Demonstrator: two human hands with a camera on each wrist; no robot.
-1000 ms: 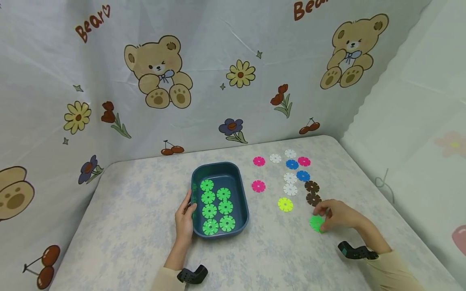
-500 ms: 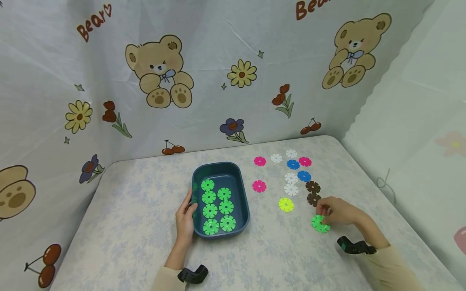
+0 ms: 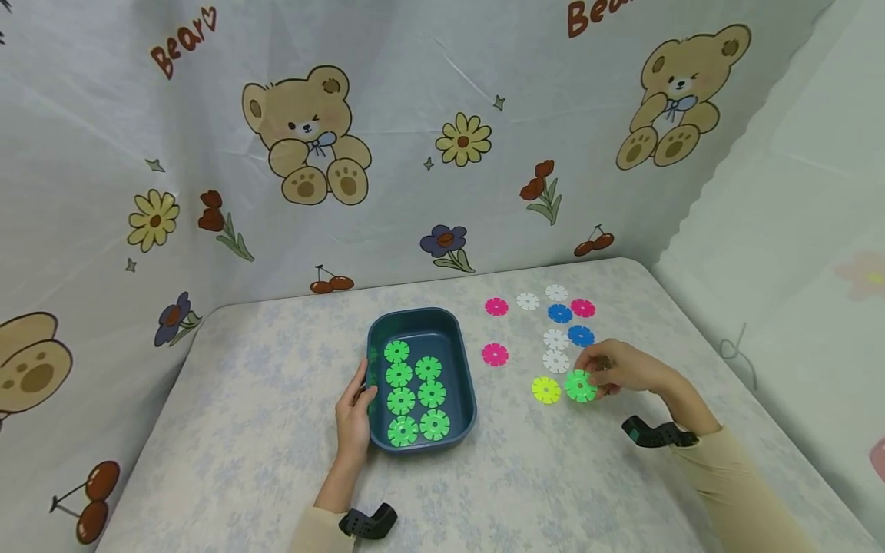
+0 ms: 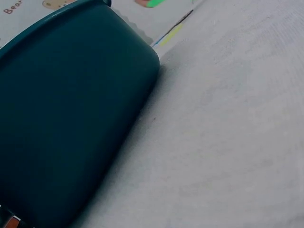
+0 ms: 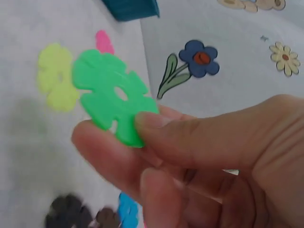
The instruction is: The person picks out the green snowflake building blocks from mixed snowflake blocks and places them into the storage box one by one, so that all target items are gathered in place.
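My left hand (image 3: 354, 418) holds the left side of a dark blue plastic bin (image 3: 458, 369). Inside the bin lie several green notched plastic discs (image 3: 401, 400). The outer wall of the same bin (image 4: 71, 109) fills much of the left wrist view. Between thumb and fingers, my right hand (image 3: 625, 366) pinches another green notched disc (image 3: 580, 386), lifted off the table. That green disc (image 5: 107, 80) is tilted in the right wrist view, its centre hole showing. A yellow disc (image 3: 546, 390) lies just left of it. Brown discs (image 5: 69, 211) are mostly hidden by this hand in the head view.
Right of the bin, pink discs (image 3: 495, 355), white discs (image 3: 556, 361) and blue discs (image 3: 581, 336) lie flat on the table (image 3: 276, 399). A bear-print cloth (image 3: 401, 153) hangs behind the table, and a pale cloth (image 3: 781, 230) hangs at the right.
My right hand has lifted the green disc from the table and moved it up and left, towards the yellow disc. My left hand stays at the bin.
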